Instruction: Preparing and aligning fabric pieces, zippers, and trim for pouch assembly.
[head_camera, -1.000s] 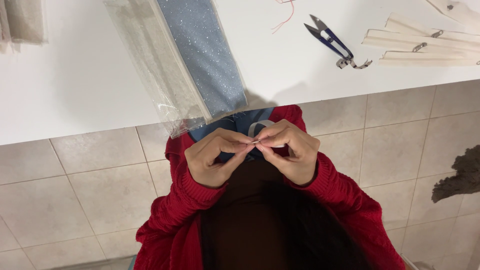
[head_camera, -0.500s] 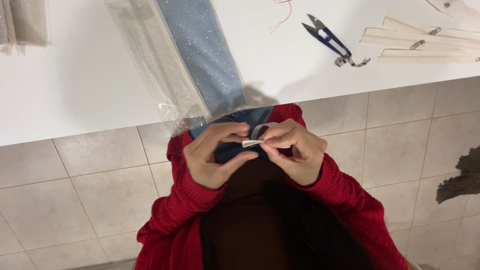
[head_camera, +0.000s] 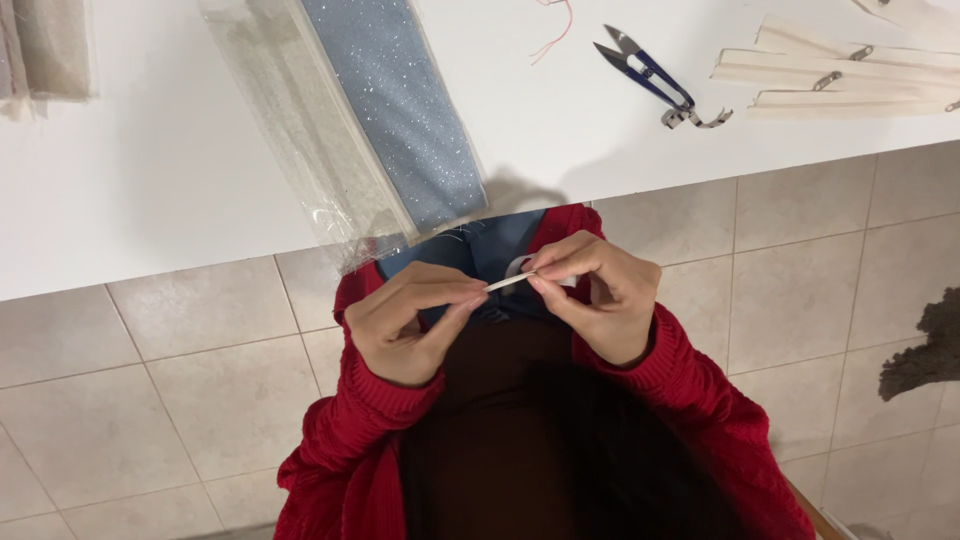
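In the head view, the person's two hands met just below the edge of the white tabletop (head_camera: 150, 170), in front of the chest. The left hand (head_camera: 405, 325) and the right hand (head_camera: 600, 300) each pinched one end of a short, pale, flat strip (head_camera: 508, 282), a narrow piece that looked like tape or ribbon; its material could not be told for sure. The fingers (head_camera: 450, 295) of the left hand were pressed together on the strip's left end, thumb against forefinger, and those of the right hand were clamped on its right end, so the strip lay nearly level between the two hands, tilted slightly up toward the right. A small pale loop showed just above the strip, beside the right hand. Both wrists came out of red knitted sleeves (head_camera: 380, 420).

Behind the hands, a long band of glittery blue fabric in a clear plastic wrapper (head_camera: 395, 110) lay on the tabletop and hung over its edge toward the hands. Further right on the tabletop lay a small pair of blue-handled thread snips (head_camera: 650, 75), well apart from the hands, and beyond them several cream-coloured zippers (head_camera: 840, 80) stacked side by side. A thin red thread (head_camera: 555, 25) lay near the snips. The floor below was beige tile (head_camera: 150, 400).
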